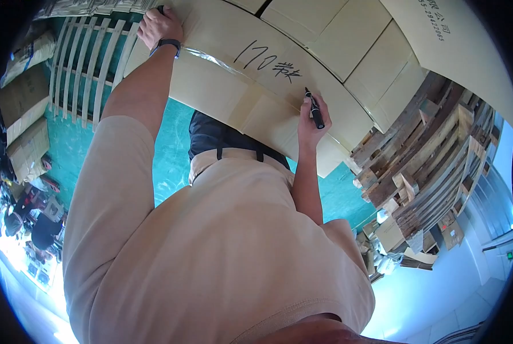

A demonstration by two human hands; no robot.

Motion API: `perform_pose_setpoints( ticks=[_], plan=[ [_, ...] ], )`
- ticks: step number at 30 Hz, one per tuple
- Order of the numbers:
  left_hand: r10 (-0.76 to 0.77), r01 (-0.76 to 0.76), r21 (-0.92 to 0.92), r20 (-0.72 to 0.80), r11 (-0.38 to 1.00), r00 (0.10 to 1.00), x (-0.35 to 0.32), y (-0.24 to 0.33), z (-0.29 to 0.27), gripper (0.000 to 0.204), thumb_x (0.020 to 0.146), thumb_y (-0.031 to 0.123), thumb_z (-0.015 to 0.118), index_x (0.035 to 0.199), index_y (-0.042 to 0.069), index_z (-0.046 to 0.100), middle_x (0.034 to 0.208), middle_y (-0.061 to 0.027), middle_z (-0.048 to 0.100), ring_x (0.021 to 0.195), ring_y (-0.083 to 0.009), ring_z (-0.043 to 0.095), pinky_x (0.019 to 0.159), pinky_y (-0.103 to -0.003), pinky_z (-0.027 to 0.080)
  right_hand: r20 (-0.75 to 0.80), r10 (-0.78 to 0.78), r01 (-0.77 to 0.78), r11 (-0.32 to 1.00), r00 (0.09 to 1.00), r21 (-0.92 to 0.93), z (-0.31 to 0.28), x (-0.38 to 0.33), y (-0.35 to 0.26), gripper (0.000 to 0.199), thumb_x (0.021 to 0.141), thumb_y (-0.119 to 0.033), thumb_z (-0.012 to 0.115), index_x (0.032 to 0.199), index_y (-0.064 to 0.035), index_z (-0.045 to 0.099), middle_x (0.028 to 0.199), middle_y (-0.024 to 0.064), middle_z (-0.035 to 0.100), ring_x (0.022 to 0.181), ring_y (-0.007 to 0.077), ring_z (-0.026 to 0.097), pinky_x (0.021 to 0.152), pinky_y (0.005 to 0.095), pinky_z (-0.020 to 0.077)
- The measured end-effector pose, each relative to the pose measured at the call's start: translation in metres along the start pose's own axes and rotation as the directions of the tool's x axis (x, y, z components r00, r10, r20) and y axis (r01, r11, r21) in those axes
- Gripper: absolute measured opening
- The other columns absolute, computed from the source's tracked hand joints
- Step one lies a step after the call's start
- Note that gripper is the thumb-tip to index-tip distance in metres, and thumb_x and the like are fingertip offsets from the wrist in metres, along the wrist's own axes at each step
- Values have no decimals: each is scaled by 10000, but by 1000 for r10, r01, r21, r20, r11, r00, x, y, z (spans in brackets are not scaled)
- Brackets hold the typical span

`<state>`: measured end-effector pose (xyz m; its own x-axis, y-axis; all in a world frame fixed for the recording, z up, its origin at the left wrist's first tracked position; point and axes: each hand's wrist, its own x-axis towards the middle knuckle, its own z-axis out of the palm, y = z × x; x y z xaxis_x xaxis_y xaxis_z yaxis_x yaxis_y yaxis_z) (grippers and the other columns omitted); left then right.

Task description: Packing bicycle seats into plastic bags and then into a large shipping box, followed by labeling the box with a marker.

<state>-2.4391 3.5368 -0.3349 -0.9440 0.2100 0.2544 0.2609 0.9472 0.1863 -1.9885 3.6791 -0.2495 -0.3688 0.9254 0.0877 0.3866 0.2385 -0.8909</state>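
Two hands at one taped carton (216, 28), top center of frame. Right hand (310, 133), upper right of center, grips black marker (318, 118) beside handwriting; tip contact unclear. Left hand (161, 28), upper left: fingers curled around small black piece (160, 10).

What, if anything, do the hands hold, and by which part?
The right hand holds a black marker by its barrel. The left hand seemingly holds a small dark object, part unclear.

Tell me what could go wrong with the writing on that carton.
The right hand holds an uncapped marker, its tip at or near the carton, so a slip could leave a stray mark. If still wet, the black writing might smear under a brushing hand.
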Motion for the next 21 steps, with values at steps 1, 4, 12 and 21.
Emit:
perform_pose_setpoints(
  ticks=[1, 4, 12, 21],
  plan=[
    [-2, 2, -8, -7, 1000, 1000, 0, -1, 0, 552, 1087, 551, 483, 1191, 37, 652, 1248, -177, 732, 1259, -368, 636, 1109, -530, 425, -4, 2, -2, 1000, 1000, 0, -1, 0, 0, 155, 969, -46, 743, 1106, 28, 745, 948, 103, 744, 839, 172, 679, 789, 324, 567],
    [-7, 7, -35, 3, 999, 1000, -1, 7, 0, 554, 1088, 549, 482, 1185, 31, 654, 1245, -180, 731, 1264, -367, 635, 1117, -525, 424, 23, -26, 27, 998, 999, -48, 1, -2, 2, 162, 960, -38, 744, 1110, 22, 744, 945, 106, 744, 843, 194, 686, 801, 340, 571],
    [17, -17, 11, -37, 1000, 999, 1, -4, 18, 532, 1089, 535, 483, 1164, 39, 661, 1237, -174, 729, 1256, -368, 635, 1113, -527, 425, 74, 77, -78, 997, 994, 10, 3, -3, -9, 195, 912, -12, 769, 1105, -3, 747, 946, 119, 742, 823, 257, 701, 890, 400, 577],
    [50, -48, 32, -85, 998, 995, 6, -23, 38, 528, 1086, 539, 489, 1160, 44, 659, 1221, -172, 729, 1228, -376, 641, 1100, -535, 427, 94, -186, 192, 980, 978, -53, 19, -8, -6, 203, 899, -27, 777, 1098, -6, 747, 968, 141, 758, 871, 310, 707, 920, 435, 583]
  ],
)
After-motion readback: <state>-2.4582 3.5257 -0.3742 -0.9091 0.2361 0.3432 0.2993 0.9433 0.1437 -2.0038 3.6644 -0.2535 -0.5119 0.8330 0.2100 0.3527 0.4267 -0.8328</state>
